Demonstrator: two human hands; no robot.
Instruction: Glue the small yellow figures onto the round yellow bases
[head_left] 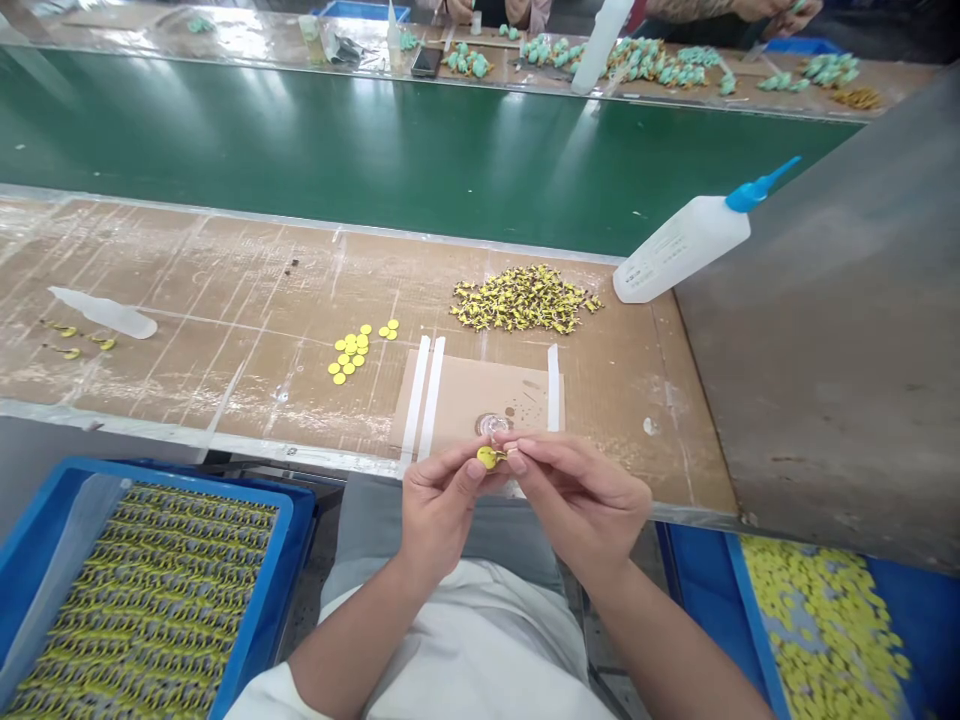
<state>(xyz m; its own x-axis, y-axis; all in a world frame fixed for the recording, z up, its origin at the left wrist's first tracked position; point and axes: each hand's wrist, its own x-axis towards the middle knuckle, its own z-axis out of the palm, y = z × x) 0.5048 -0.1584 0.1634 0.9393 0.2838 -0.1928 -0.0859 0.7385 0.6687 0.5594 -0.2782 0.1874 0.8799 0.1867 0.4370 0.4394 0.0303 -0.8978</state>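
Between the thumb and fingers of my left hand (441, 502) is a small round yellow disc (486, 457) with dark marks on it. My right hand (581, 492) pinches a tiny piece against the disc's right side; a bit of yellow shows, but its shape is mostly hidden by the fingertips. Both hands meet above the table's front edge. Just behind them a small clear round dish (492, 426) sits on a cardboard sheet (469, 385) held by white tape strips. Past the sheet lies a heap of small yellow-and-black pieces (525, 300). Several loose yellow discs (349, 357) lie to the left.
A white bottle with a blue nozzle (682, 250) leans against a metal panel (847, 330) at right. Blue trays hold rows of yellow-black parts (150, 590) at lower left and yellow discs (825, 620) at lower right. Beyond the green belt (315, 150), other people's hands work.
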